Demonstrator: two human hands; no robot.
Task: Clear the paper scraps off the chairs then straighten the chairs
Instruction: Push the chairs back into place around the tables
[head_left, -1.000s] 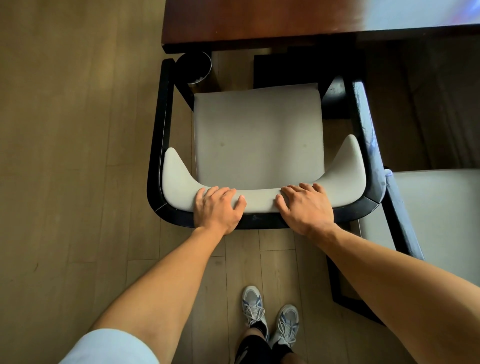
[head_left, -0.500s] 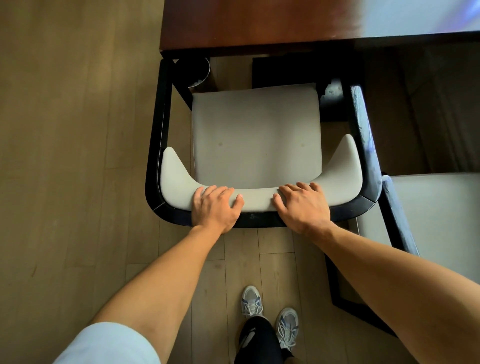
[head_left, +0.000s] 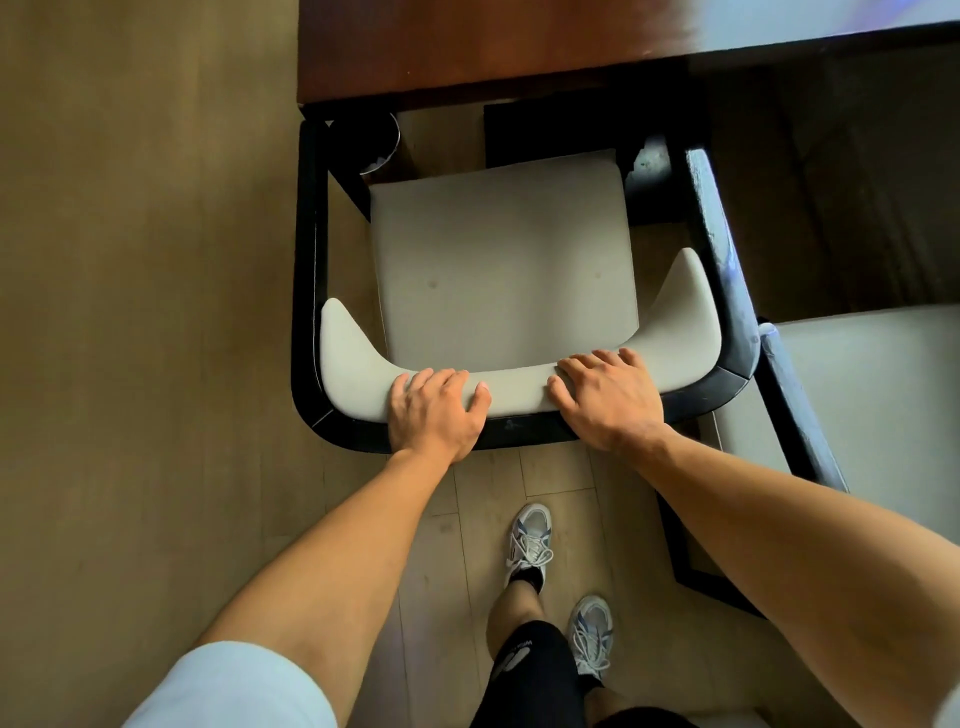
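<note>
Chair (head_left: 498, 260) nearer table (head_left: 467, 47) | both hands gripping backrest (head_left: 519, 387)

A meeting or dining room: padded black-framed chairs (head_left: 498, 270) side by side at a long dark wooden surface (head_left: 467, 47), plank floor (head_left: 130, 312).
</note>
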